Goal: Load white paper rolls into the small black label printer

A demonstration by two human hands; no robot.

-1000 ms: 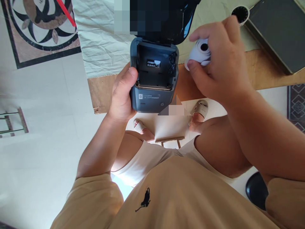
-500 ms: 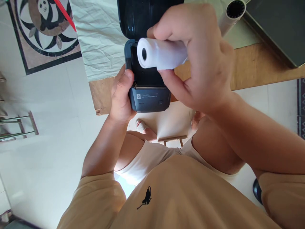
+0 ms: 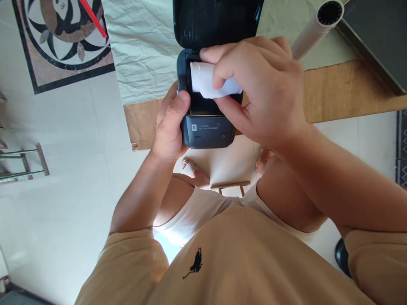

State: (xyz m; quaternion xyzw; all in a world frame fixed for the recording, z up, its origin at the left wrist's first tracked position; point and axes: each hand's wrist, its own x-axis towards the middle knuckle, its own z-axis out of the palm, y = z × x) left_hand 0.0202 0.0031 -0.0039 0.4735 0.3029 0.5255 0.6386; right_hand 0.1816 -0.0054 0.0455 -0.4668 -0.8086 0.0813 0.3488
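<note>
The left hand [image 3: 170, 127] wraps around the left side of a small dark blue-grey plastic label printer [image 3: 206, 129], its thumb pressed on the printer's front left corner and its fingers hidden behind the body. The printer is held in the air just in front of the near edge of a brown wooden desk [image 3: 343, 91], and its glossy black hinged lid [image 3: 216, 19] stands open, tilted away from the person.

The right hand [image 3: 259, 91] closes on a white cylindrical paper roll [image 3: 205, 80], with the forefinger curled over the roll's top and the thumb beneath it. The roll lies crosswise in the printer's open compartment, its left end close to the compartment's left wall; whether it sits fully down on the floor of the bay cannot be told, since the fingers cover its right half.

On the desk, a creased pale cloth [image 3: 146, 51] lies over the left part, reaching almost to the near edge. A white tube with a dark hollow end [image 3: 314, 25] lies slanted behind the right hand, and a flat dark grey case [image 3: 378, 38] lies at the far right of the desk.
</note>
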